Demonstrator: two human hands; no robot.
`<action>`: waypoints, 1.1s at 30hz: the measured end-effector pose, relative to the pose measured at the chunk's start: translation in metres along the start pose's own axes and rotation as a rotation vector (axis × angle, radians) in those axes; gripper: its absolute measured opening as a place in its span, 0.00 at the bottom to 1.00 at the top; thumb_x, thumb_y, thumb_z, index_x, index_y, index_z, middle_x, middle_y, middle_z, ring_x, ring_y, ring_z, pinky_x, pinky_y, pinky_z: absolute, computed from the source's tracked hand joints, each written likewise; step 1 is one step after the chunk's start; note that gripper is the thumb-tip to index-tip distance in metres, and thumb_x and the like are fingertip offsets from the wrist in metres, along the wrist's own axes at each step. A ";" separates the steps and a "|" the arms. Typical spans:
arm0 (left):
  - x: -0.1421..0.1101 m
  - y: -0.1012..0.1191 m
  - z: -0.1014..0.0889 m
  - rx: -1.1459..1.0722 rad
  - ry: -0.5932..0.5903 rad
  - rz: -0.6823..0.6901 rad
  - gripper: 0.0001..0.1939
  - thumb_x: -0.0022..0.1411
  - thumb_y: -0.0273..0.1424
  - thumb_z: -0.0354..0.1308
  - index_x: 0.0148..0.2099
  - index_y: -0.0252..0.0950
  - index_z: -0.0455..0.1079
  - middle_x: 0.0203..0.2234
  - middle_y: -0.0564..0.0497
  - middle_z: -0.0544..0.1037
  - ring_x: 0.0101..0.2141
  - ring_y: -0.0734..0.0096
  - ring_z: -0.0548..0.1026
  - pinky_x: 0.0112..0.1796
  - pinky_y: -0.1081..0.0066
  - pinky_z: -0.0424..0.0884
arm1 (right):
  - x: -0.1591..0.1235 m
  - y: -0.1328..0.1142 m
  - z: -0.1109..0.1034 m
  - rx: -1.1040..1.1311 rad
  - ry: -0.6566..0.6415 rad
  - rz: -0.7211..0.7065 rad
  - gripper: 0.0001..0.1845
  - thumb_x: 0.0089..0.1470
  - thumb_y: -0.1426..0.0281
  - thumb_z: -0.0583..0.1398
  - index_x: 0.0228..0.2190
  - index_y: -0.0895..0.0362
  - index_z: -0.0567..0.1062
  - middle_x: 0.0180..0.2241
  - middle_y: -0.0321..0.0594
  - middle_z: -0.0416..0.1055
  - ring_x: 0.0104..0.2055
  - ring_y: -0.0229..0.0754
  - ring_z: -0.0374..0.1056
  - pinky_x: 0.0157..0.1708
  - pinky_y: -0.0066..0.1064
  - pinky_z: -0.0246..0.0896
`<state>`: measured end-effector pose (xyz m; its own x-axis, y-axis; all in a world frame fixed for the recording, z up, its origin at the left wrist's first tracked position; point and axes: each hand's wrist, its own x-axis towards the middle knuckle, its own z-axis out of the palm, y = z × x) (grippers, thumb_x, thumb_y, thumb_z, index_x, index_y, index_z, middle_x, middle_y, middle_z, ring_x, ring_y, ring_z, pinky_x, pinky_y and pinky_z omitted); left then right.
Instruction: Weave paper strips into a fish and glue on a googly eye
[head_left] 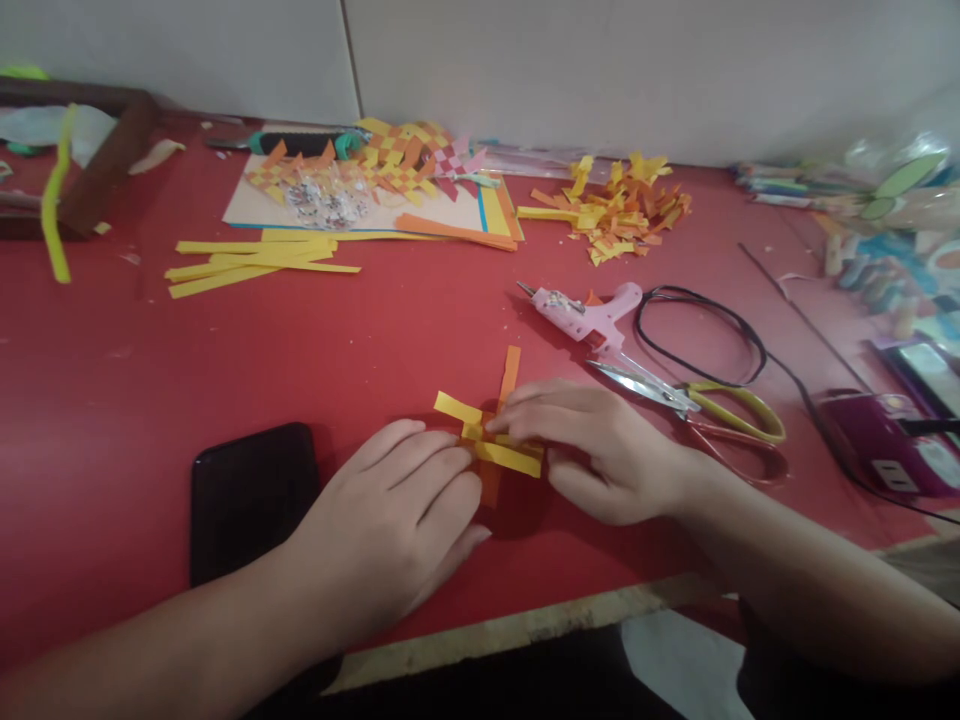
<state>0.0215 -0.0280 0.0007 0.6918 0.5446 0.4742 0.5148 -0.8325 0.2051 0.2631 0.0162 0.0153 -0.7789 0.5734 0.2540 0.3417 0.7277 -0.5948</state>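
Observation:
Crossed yellow and orange paper strips (508, 459) lie woven together on the red table in front of me. My left hand (412, 500) presses on their left side, fingers bent and close together, with the fingertips partly hidden. From the right, my right hand (600, 445) closes its fingers on the weave near its middle. One orange strip end (511, 372) points away from me, and a yellow end (457, 407) sticks out to the upper left. Beyond my right hand lie scissors (645, 383) with yellow and red handles and a pink glue gun (585, 312).
A black phone-like slab (247, 490) lies beside my left forearm. Loose yellow strips (255, 265), an orange and yellow scrap pile (619, 210) and a cutter (300, 143) sit farther back. A black cord (795, 385) runs to a purple box (885, 440) at right.

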 end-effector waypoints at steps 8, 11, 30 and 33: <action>-0.003 0.001 0.003 0.016 -0.001 0.011 0.07 0.65 0.28 0.57 0.39 0.28 0.74 0.38 0.40 0.82 0.40 0.57 0.80 0.51 0.55 0.74 | 0.000 0.000 0.000 -0.025 0.004 0.023 0.20 0.48 0.79 0.51 0.44 0.57 0.70 0.40 0.46 0.75 0.44 0.45 0.71 0.43 0.38 0.69; -0.003 0.000 0.002 0.017 0.003 0.010 0.06 0.64 0.27 0.58 0.40 0.29 0.74 0.38 0.40 0.82 0.39 0.58 0.81 0.51 0.55 0.74 | 0.000 0.001 0.001 -0.028 0.016 0.006 0.21 0.48 0.79 0.52 0.44 0.57 0.70 0.39 0.46 0.75 0.45 0.45 0.71 0.44 0.38 0.69; 0.001 -0.001 -0.001 0.112 -0.028 0.019 0.13 0.65 0.30 0.58 0.51 0.33 0.75 0.36 0.44 0.79 0.36 0.56 0.76 0.43 0.52 0.75 | 0.003 0.002 0.002 -0.059 -0.031 -0.044 0.21 0.46 0.80 0.52 0.41 0.57 0.75 0.44 0.44 0.78 0.47 0.44 0.72 0.51 0.43 0.66; 0.001 -0.001 -0.003 0.146 -0.024 -0.017 0.14 0.65 0.32 0.57 0.49 0.30 0.76 0.36 0.42 0.78 0.36 0.56 0.75 0.41 0.55 0.74 | 0.004 0.000 0.003 -0.072 -0.021 -0.027 0.19 0.48 0.80 0.53 0.40 0.56 0.75 0.42 0.44 0.78 0.46 0.44 0.72 0.51 0.43 0.66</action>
<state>0.0206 -0.0268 0.0033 0.6932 0.5620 0.4512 0.5935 -0.8003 0.0849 0.2583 0.0179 0.0142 -0.7990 0.5455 0.2531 0.3565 0.7686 -0.5312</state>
